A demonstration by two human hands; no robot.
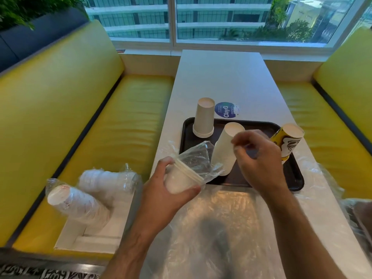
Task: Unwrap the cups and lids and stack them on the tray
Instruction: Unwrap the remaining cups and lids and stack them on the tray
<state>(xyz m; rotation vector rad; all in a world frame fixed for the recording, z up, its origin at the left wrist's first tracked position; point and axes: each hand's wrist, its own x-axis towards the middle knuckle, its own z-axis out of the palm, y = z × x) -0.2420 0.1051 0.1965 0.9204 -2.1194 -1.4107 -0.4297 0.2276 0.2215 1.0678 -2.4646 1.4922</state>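
A: Where are the cups?
B: The left hand (161, 190) grips a small stack of white cups (181, 178) in loose plastic wrap (198, 158), at seven o'clock of the black tray (298, 178).
A: The right hand (259, 158)?
B: Above the tray, fingers curled; holding anything, I cannot tell

Daylight enters through the window (221, 19) at the far end, cool and bright, leaving the white desk (221, 77) evenly lit. The plastic wrap (211, 228) spread near the viewer shows a warm orange glare and a dark soft shadow. Wide-angle distortion bends the yellow benches (60, 117) outward at left and right. The right hand (259, 160) is slightly motion-blurred; edges look soft.
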